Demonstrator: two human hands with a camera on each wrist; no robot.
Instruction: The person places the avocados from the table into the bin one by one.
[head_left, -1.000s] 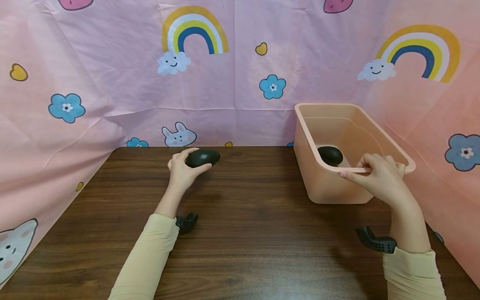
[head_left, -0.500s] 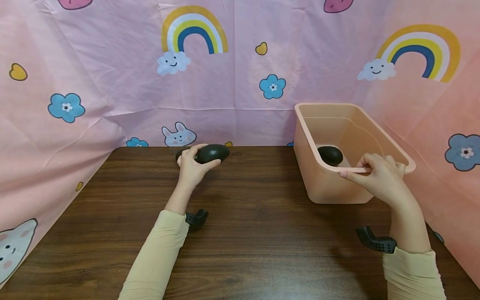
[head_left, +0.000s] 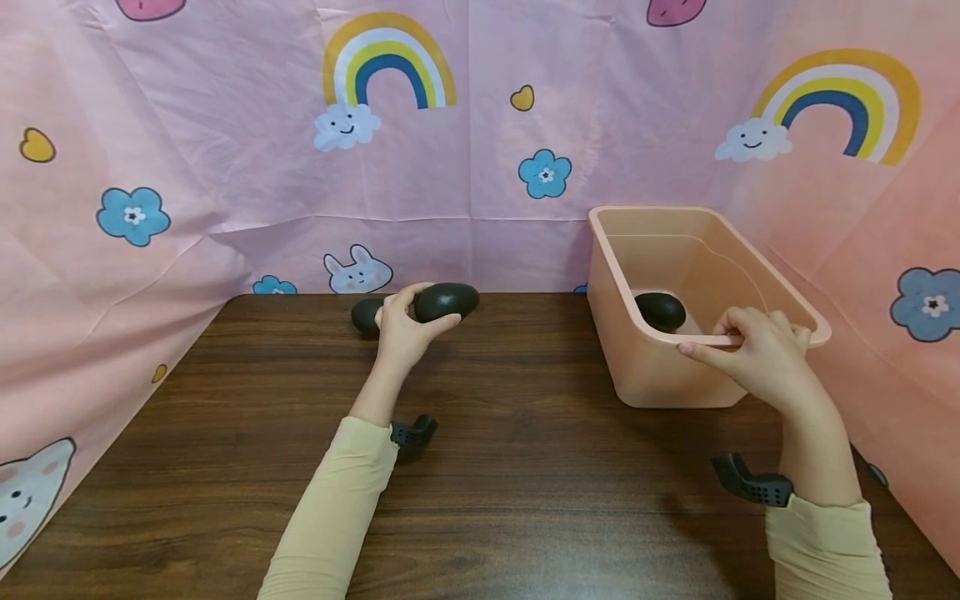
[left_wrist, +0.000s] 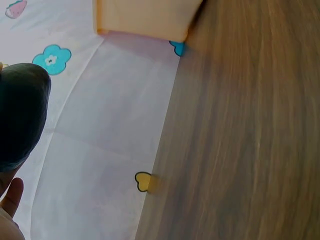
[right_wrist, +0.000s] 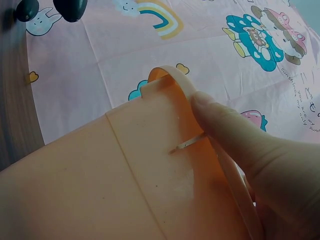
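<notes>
My left hand [head_left: 403, 340] grips a dark green avocado [head_left: 447, 302] between thumb and fingers, raised over the back of the table. In the left wrist view this avocado [left_wrist: 21, 117] fills the left edge, and most of the hand is cut off. Behind the left hand, a second avocado [head_left: 365, 317] lies on the table, partly covered by the fingers. My right hand [head_left: 771, 357] pinches the near rim of a peach plastic bin [head_left: 617, 350], thumb outside and fingers inside. On the bin's floor rests another avocado [head_left: 660, 311].
The brown wooden table [head_left: 517, 483] ends at a pink patterned cloth [head_left: 487, 183] hung at the back and sides. The bin stands at the back right, close to the cloth. Each wrist carries a black camera mount [head_left: 752, 482].
My left hand has moved right and slightly up with its avocado, uncovering more of the avocado lying behind it. The right hand and the bin have stayed still.
</notes>
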